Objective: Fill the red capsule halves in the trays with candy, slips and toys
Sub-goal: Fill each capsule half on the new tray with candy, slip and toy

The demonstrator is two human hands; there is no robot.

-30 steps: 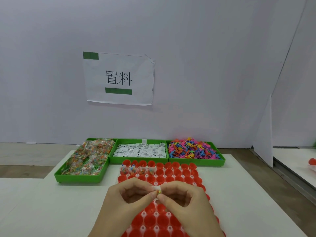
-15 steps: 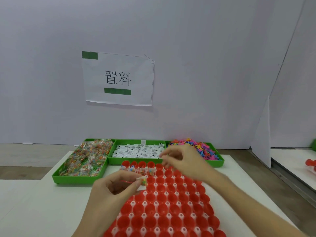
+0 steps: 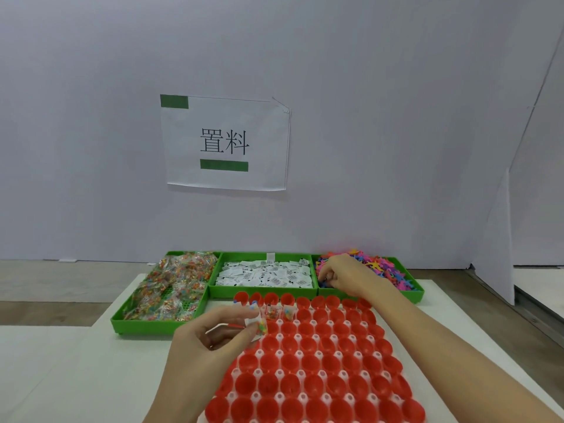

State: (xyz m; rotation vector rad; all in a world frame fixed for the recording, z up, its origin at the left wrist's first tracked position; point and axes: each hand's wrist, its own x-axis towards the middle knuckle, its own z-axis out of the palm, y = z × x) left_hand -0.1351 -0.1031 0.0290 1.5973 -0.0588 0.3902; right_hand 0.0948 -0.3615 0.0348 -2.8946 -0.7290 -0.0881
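Left hand (image 3: 210, 340) is nearest to me, held just over the near left part of the big white tray of red plastic capsule halves (image 3: 311, 367). Its thumb and fingers pinch a small clear packet of coloured candy (image 3: 259, 326), with what looks like a white paper slip tucked against it. The packet hangs just above the second row of cups, next to a few cups on the left of that row that already have packets in them. Almost every other red cup is bare inside, so I think the job has only just begun.

Farther back, the right hand (image 3: 345, 277) reaches into the green bin of small bright plastic toys (image 3: 412, 288). Its fingers are curled down into the pile, as if picking, but I cannot tell if they have a toy yet.

Beside that bin sits the green bin of white paper slips (image 3: 265, 274), and left of it the green bin of clear candy packets (image 3: 164, 294).

I think this is the gathering step for the next cup. Next, the right hand needs to lift out just one toy, and then it all goes into the next bare cup.
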